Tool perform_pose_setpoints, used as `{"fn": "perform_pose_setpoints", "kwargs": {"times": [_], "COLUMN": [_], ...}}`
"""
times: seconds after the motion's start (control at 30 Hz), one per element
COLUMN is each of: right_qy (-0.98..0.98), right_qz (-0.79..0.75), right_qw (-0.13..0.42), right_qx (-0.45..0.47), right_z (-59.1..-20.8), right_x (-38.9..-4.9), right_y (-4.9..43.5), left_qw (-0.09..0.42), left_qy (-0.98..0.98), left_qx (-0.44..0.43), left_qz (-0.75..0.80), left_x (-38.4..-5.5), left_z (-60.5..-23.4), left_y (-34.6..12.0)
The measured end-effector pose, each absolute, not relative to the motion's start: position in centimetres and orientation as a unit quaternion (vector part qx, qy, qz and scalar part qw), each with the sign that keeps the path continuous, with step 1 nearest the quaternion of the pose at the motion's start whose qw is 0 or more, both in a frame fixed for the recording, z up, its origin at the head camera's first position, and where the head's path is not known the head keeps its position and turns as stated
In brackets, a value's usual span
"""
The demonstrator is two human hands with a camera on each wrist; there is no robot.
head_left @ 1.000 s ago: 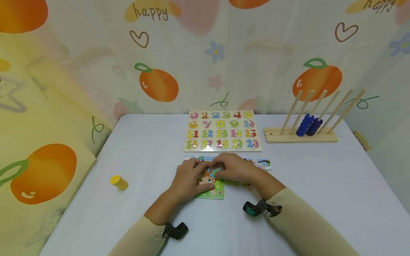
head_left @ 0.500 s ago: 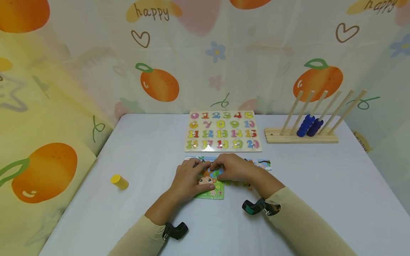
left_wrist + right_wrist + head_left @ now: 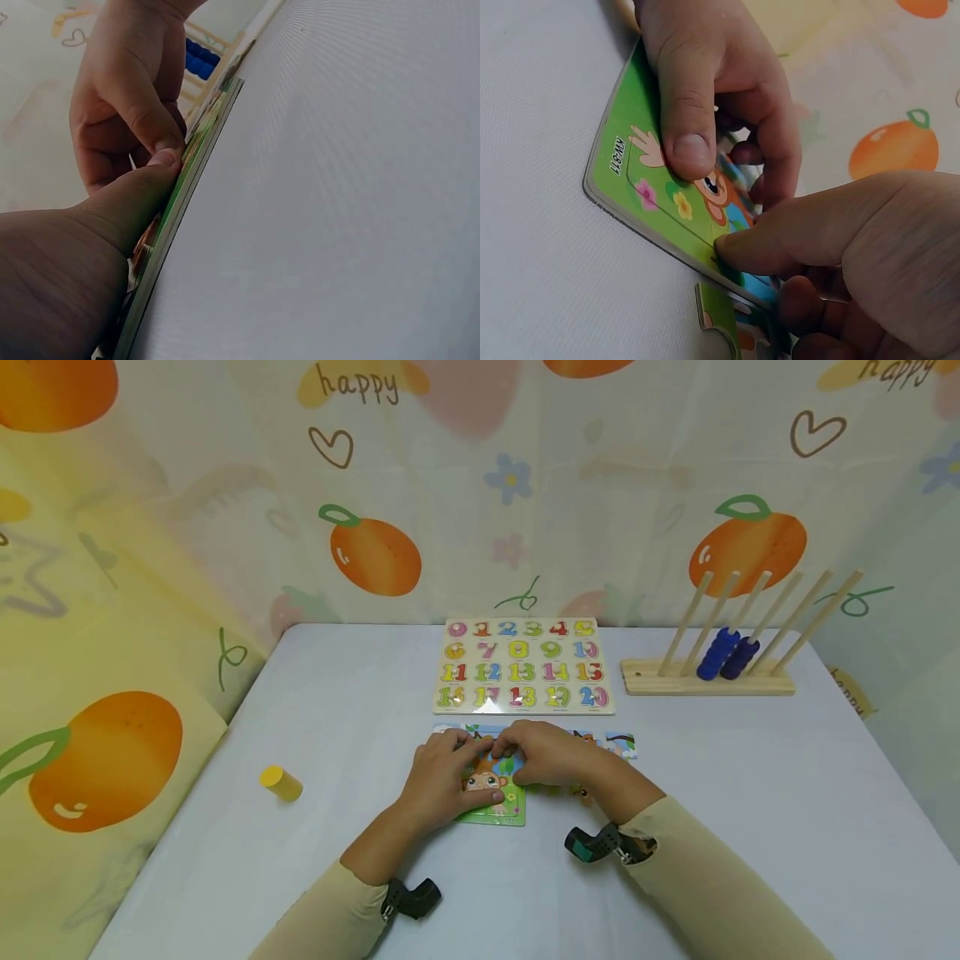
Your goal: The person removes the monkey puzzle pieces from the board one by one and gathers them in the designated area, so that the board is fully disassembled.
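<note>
A small jigsaw puzzle board (image 3: pixel 510 812) with a monkey picture and green border lies flat on the white table. My left hand (image 3: pixel 441 783) rests over its left side, fingers spread toward the far part and the thumb lying on the monkey's face. From the right, my right hand (image 3: pixel 551 755) reaches over the board with curled fingers. In the right wrist view its thumb (image 3: pixel 754 244) presses at the board's edge, on a blue-green puzzle piece (image 3: pixel 512 765); the fingertips are partly hidden. Loose puzzle pieces (image 3: pixel 621 744) lie beside the board, partly under my right hand.
Behind the puzzle lies a wooden number board (image 3: pixel 522 667). A wooden peg stand (image 3: pixel 707 678) with blue and purple beads stands at the back right. A yellow cylinder (image 3: pixel 281 783) lies on the left side of the table. Patterned cloth hangs behind.
My right thumb has shifted slightly right and toward me on the board, showing more of the blue-green part. My left hand stays in place.
</note>
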State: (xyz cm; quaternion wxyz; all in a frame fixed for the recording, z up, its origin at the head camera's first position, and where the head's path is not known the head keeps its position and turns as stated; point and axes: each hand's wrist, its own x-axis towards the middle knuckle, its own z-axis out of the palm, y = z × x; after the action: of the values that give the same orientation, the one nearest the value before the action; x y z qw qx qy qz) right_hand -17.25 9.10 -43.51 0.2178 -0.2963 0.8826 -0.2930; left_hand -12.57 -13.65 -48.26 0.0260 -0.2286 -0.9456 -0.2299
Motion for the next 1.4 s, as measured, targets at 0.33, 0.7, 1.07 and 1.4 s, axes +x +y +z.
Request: {"fn": "perform_pose_setpoints", "kwargs": {"times": [0.33,0.7,1.07,1.4], "right_qy": [0.882,0.861,0.845,0.835], "right_qz": [-0.302,-0.358,-0.396,-0.421], "right_qw": [0.222,0.223,0.227,0.215], "right_qx": [-0.287,-0.283,-0.278,-0.283], "right_z": [-43.2,-44.0,-44.1,-44.1], "right_x": [-17.2,-17.5,-17.3,-17.1], "right_y": [8.8,9.4,9.7,10.0], "left_qw": [0.023,0.028,0.02,0.014], "left_qy": [-0.946,-0.946,-0.946,-0.946], "left_qx": [-0.223,-0.223,-0.22,-0.216], "left_qz": [-0.234,-0.235,-0.237,-0.241], "left_x": [-12.5,-12.5,-12.5,-12.4], "left_z": [-48.1,-48.0,-47.8,-47.7], "left_y": [-13.7,-13.7,-13.6,-13.5]}}
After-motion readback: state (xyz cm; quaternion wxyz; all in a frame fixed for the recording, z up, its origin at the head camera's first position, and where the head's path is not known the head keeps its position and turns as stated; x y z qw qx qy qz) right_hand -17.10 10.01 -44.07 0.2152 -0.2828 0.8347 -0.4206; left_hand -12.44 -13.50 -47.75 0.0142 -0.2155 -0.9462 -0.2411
